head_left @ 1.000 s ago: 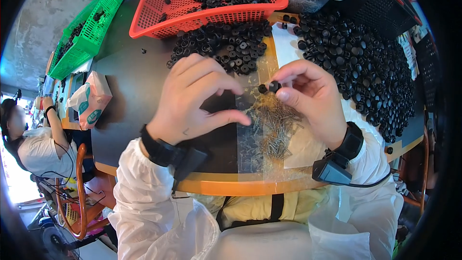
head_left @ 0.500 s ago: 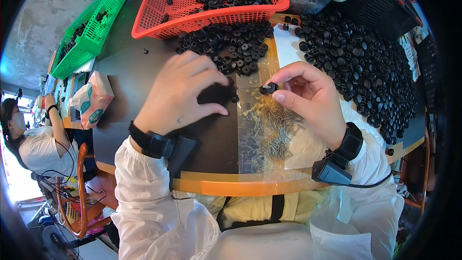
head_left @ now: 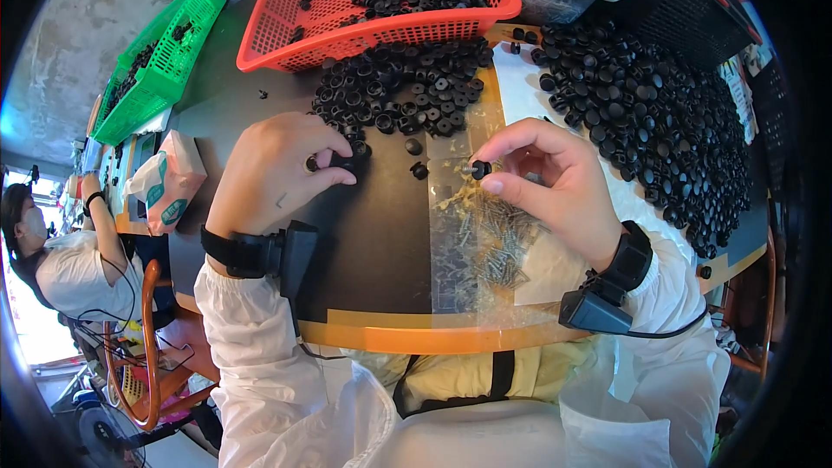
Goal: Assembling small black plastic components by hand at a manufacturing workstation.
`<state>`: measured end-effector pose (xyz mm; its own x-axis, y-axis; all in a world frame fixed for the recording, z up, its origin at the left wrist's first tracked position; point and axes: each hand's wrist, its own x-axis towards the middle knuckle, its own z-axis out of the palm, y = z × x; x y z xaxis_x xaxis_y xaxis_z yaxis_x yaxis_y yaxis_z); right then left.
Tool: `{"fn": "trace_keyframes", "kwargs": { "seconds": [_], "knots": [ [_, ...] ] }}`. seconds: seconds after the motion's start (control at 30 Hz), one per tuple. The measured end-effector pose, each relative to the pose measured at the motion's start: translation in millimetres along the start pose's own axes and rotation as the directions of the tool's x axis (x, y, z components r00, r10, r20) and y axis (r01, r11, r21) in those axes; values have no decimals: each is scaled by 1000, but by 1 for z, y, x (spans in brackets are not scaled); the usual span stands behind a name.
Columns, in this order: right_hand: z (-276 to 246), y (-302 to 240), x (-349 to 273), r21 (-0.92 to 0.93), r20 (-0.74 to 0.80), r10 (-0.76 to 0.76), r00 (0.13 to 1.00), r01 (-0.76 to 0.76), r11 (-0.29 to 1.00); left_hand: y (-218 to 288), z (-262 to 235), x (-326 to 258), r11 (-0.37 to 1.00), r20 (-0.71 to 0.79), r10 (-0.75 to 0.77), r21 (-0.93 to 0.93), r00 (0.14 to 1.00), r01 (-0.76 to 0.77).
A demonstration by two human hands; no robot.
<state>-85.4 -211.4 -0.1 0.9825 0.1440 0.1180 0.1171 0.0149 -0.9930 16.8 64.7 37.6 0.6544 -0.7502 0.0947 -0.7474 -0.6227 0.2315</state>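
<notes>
My right hand (head_left: 559,186) is closed, pinching a small round black plastic knob (head_left: 481,172) between thumb and forefinger. A metal screw (head_left: 469,169) sticks out of the knob to the left. To the left, my left hand (head_left: 282,173) is closed, with thumb and forefinger around a round black plastic cap (head_left: 358,152); the hand partly covers it. Two loose black pieces, a smooth-topped cap (head_left: 414,146) and a smaller part (head_left: 420,171), lie between my hands. Below my right hand lies a pile of metal screws (head_left: 501,251) on clear plastic film.
A heap of hollow black parts (head_left: 373,87) lies before a red basket (head_left: 260,43) of more parts. Many black caps (head_left: 650,113) cover the right side. A green basket (head_left: 186,52) and tissue pack (head_left: 178,178) stand left. A co-worker (head_left: 78,269) sits at far left.
My left hand has drawn back left and closed on a black cap, uncovering two loose pieces. My right hand has barely moved; its knob has turned so the screw points left.
</notes>
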Motion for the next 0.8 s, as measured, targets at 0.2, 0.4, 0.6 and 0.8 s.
{"fn": "trace_keyframes", "kwargs": {
  "seconds": [0.2,0.4,0.6,0.8],
  "knots": [
    [2,0,-1,-32,31,-14,999,15,999,33,14,10,925,-174,-1,-374,985,-65],
    [5,1,-2,31,-9,-81,997,81,996,49,41,13,663,-197,33,-729,980,-169],
    [4,-2,-3,-12,-27,-86,996,86,996,63,48,11,308,-76,-64,-950,995,-53],
    [6,-2,-4,-213,-34,-171,985,160,964,59,52,12,372,-203,-43,-912,978,-173]
  ]
}}
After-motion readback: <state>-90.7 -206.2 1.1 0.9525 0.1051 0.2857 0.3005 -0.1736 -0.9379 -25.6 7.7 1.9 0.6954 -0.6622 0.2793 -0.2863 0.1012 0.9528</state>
